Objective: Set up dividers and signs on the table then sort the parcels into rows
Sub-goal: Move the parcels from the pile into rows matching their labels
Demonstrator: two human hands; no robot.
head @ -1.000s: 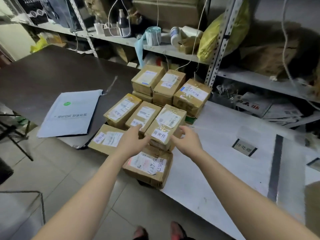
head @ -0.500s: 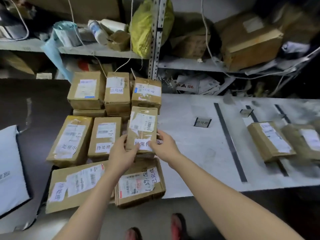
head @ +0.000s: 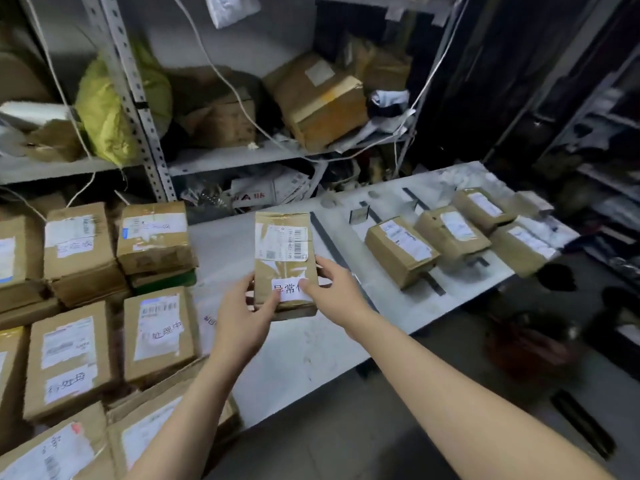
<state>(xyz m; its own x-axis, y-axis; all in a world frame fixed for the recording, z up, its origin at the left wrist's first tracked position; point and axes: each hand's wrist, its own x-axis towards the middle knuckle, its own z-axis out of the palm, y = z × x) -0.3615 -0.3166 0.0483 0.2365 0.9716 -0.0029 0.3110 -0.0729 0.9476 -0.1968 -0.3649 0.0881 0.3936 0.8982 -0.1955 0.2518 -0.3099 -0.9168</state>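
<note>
Head view: both hands (head: 242, 317) (head: 332, 292) grip 1 parcel (head: 284, 251) above the table (head: 311, 358).

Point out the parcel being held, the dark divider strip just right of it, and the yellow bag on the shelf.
held parcel (head: 281, 237): head view, on its barcode label.
dark divider strip (head: 327, 239): head view, on its upper stretch.
yellow bag (head: 104, 112): head view, on its left bulge.

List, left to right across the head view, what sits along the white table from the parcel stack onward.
Stacked parcels → left hand → held parcel → right hand → black divider strip → first sorted parcel → second sorted parcel → two further parcels.
</note>
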